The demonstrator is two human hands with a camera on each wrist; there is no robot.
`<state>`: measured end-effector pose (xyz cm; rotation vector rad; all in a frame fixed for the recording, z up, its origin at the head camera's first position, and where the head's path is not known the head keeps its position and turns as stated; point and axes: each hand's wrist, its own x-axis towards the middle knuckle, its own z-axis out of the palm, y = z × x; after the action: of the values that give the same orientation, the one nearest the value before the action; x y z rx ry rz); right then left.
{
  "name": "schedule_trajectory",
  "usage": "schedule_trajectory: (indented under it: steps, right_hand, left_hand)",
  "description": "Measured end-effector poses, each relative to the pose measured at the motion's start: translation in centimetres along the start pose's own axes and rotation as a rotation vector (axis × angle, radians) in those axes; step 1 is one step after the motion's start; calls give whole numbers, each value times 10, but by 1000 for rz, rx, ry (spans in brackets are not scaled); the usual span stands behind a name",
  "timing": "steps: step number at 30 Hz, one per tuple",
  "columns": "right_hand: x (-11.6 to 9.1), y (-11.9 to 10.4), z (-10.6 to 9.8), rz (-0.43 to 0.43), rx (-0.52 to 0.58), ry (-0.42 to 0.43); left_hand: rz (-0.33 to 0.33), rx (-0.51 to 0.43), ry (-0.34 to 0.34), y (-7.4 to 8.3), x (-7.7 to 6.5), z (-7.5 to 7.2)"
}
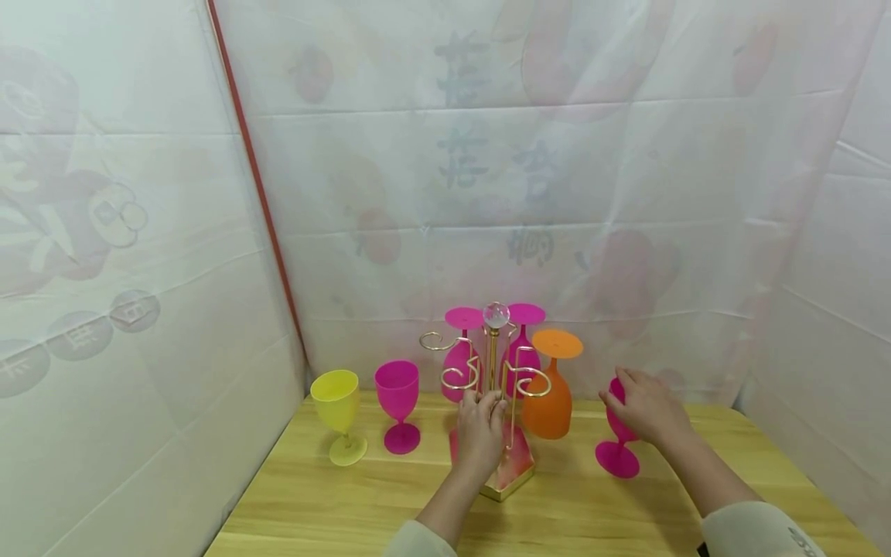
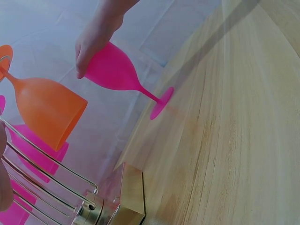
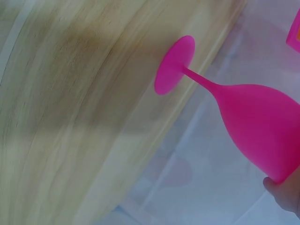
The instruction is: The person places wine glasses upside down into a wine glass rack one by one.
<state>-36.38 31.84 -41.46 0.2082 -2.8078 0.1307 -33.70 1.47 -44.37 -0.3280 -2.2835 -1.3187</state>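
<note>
In the head view, my right hand (image 1: 654, 406) holds a magenta goblet (image 1: 617, 459) by the rim of its bowl. That goblet is upright, foot down at the table's right side; the right wrist view shows its bowl (image 3: 258, 122) with a thumb at the rim. My left hand (image 1: 479, 439) grips the upright wires of a gold goblet rack (image 1: 515, 468) with a red hexagonal base and a clear ball on top. An orange goblet (image 1: 548, 406) hangs upside down on the rack's right, and two magenta goblets (image 1: 461, 360) hang behind.
Left of the rack, a yellow goblet (image 1: 337, 402) and another magenta goblet (image 1: 398, 393) stand upright on the wooden table (image 1: 334, 510). Curled wire hooks (image 1: 435, 340) stick out from the rack's front and left. White printed cloth (image 1: 418, 170) encloses the back and sides.
</note>
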Motion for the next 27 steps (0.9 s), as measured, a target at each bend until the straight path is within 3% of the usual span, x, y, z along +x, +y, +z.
schedule_trajectory:
  steps: [9, 16, 27]
  right_hand:
    - [-5, -3, -1, 27, 5, 13]
    - [-5, -2, 0, -8, 8, 68]
    - [-5, -14, -15, -66, 12, 133]
  left_hand:
    - [12, 0, -3, 1, 0, -2]
    - [1, -5, -15, 2, 0, -3]
    - [-4, -6, -14, 0, 0, -2]
